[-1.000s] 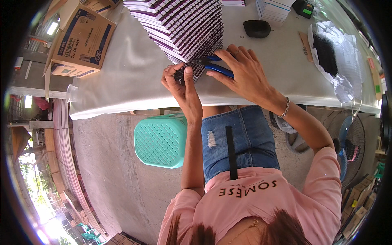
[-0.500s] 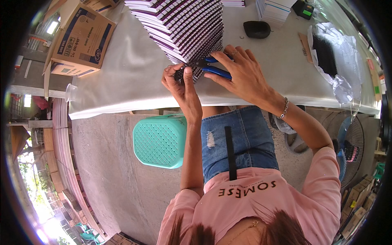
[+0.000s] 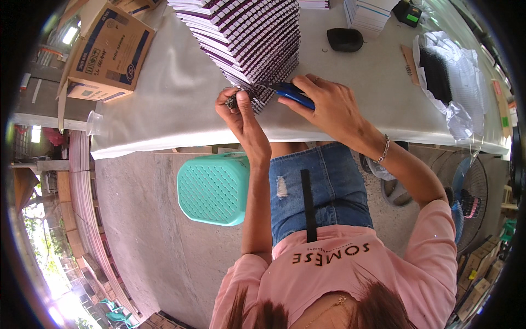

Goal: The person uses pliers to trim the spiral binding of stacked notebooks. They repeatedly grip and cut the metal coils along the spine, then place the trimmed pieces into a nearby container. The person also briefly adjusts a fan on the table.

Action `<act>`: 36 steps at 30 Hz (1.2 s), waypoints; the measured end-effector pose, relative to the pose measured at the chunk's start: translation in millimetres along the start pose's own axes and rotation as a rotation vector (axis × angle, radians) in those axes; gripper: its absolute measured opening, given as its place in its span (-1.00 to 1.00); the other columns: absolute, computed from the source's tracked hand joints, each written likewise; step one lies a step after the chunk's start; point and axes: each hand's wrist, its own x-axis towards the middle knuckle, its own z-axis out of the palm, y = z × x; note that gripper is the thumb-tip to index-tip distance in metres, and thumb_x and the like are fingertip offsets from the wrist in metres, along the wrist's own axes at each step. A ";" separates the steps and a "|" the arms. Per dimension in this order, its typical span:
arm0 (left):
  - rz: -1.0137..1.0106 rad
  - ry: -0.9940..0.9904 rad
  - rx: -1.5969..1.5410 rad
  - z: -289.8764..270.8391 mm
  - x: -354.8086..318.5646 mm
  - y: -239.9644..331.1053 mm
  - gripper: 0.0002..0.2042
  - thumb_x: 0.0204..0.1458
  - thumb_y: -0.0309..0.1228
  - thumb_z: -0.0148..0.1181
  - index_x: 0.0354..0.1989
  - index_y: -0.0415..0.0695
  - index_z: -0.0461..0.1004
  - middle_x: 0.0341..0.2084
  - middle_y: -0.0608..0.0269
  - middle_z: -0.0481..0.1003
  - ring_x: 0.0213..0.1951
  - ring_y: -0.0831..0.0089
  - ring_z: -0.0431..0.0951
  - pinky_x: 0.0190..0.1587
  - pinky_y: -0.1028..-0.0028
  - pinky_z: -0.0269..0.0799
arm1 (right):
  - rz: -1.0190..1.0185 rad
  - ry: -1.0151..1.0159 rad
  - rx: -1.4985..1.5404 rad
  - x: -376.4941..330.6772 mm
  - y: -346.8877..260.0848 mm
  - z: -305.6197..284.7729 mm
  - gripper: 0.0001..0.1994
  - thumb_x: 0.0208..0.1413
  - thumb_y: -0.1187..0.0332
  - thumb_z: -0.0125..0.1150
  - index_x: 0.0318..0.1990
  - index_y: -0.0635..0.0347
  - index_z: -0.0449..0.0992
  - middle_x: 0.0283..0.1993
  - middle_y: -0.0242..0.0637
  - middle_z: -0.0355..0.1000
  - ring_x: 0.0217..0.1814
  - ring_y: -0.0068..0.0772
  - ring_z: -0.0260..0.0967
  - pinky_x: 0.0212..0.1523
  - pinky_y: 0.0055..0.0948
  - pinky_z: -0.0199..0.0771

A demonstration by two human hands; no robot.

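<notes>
A tall stack of coil-bound notebooks [image 3: 246, 41], with white pages and purple edges, stands at the table's near side. At its nearest corner my right hand [image 3: 337, 109] grips blue-handled pliers [image 3: 296, 96], handles squeezed together. The pliers' tip meets the dark bindings near the bottom of the stack; exactly what lies between the jaws is too small to tell. My left hand [image 3: 250, 129] is closed beside that corner, its thumb upright. Within its curled fingers sits a small bunch of dark wire coil pieces [image 3: 231, 102].
The table [image 3: 164, 93] has a pale plastic cover. A cardboard box [image 3: 112, 55] stands at left. To the right are a black rounded object [image 3: 344, 40], a white book stack [image 3: 368, 15] and dark coils in clear plastic wrap [image 3: 452, 71]. A green stool [image 3: 212, 189] stands below.
The pliers' handles, spread apart before, are now pressed together as my right hand closed. My left hand has shifted slightly left with the coil pieces.
</notes>
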 end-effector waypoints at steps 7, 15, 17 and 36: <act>-0.085 -0.005 -0.205 5.8 -0.2 14.0 -0.68 0.35 -0.23 0.08 0.16 -0.06 0.23 -0.07 0.34 0.32 -0.10 0.59 0.34 0.02 0.48 0.26 | -0.016 0.065 -0.101 -5.4 3.1 2.1 -0.46 0.15 -0.08 0.30 0.08 0.16 0.45 -0.09 -0.04 0.49 -0.05 -0.13 0.46 -0.04 -0.14 0.43; 0.074 -0.054 0.192 -1.6 -0.8 2.9 -0.73 0.31 -0.27 0.14 0.08 -0.11 0.39 0.00 0.29 0.21 0.03 0.55 0.30 0.13 0.43 0.24 | -0.063 0.050 -0.131 0.5 2.9 9.1 -0.47 0.15 -0.10 0.29 0.05 0.15 0.47 -0.10 -0.01 0.52 -0.07 -0.13 0.50 -0.09 -0.15 0.47; 0.085 -0.058 0.224 -1.2 -1.0 4.3 -0.74 0.32 -0.27 0.13 0.06 -0.12 0.41 0.02 0.28 0.18 0.04 0.54 0.29 0.15 0.43 0.24 | -0.065 0.047 -0.111 -0.5 5.1 13.9 -0.52 0.17 -0.07 0.28 0.00 0.15 0.48 -0.20 -0.07 0.55 -0.21 -0.20 0.55 -0.23 -0.21 0.54; -0.027 -0.087 -0.010 -2.0 -5.2 5.4 -0.67 0.25 -0.39 0.23 0.12 -0.14 0.32 0.10 0.21 0.13 0.10 0.43 0.28 0.17 0.39 0.26 | -0.009 0.015 -0.081 -9.2 6.5 17.1 -0.44 0.14 -0.11 0.31 0.09 0.13 0.44 -0.01 0.01 0.46 -0.01 -0.08 0.42 -0.03 -0.09 0.38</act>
